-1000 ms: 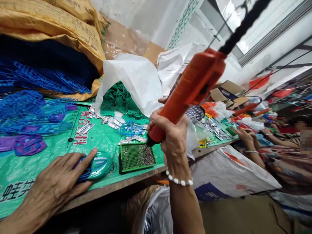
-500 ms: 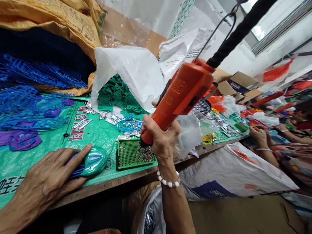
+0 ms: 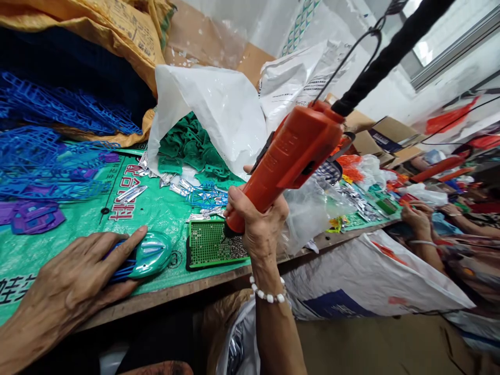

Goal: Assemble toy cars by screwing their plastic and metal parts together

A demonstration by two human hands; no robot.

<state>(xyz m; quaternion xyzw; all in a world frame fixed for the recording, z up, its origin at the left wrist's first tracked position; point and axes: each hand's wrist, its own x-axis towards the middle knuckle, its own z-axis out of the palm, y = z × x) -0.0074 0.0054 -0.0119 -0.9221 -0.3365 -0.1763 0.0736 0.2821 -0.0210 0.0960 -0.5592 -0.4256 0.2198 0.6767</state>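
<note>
My right hand [image 3: 263,221] is wrapped round an orange electric screwdriver [image 3: 287,153], which hangs tilted from a black cable. Its dark tip points down at a green tray [image 3: 203,250] of small holes, with tiny metal screws [image 3: 237,246] heaped on its right side. Whether the bit touches a screw I cannot tell. Near the table edge my left hand [image 3: 82,268] is closed on a glossy green toy boat-like shell [image 3: 152,256] with blue plastic inside. The palm hides the shell's rear part.
Green plastic parts [image 3: 193,143] spill from a white bag [image 3: 219,104] behind the tray. Blue plastic frames [image 3: 31,161] and purple pieces [image 3: 37,216] lie at the left. Silver strips [image 3: 133,194] are scattered on the green sheet. Another person's hand [image 3: 417,221] is at the far right.
The view has shifted slightly. Both hands keep their grip, and the screwdriver stays over the tray with little visible movement.
</note>
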